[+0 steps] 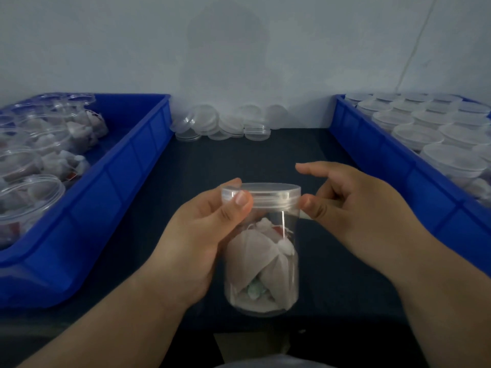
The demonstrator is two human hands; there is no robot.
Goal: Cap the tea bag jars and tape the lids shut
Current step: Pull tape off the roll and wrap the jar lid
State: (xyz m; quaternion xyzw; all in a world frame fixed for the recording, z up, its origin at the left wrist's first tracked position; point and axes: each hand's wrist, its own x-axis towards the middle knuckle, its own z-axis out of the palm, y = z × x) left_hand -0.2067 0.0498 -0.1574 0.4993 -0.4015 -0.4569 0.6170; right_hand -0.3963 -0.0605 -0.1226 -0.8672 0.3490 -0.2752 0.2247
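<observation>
A clear plastic jar (pixel 263 266) of tea bags is held upright above the dark table, in the middle near me. A translucent lid (pixel 268 193) sits on its top. My left hand (pixel 202 240) grips the jar's left side, thumb pressed on the lid's rim. My right hand (pixel 353 208) is at the right of the lid, its thumb against the rim where a strip of clear tape (pixel 305 215) seems to lie; the index finger is raised free above the lid.
A blue bin (pixel 111 192) on the left holds uncapped jars of tea bags (pixel 34 168). A blue bin (pixel 398 166) on the right holds several capped jars (pixel 430 131). Loose lids (pixel 223 123) are piled against the back wall.
</observation>
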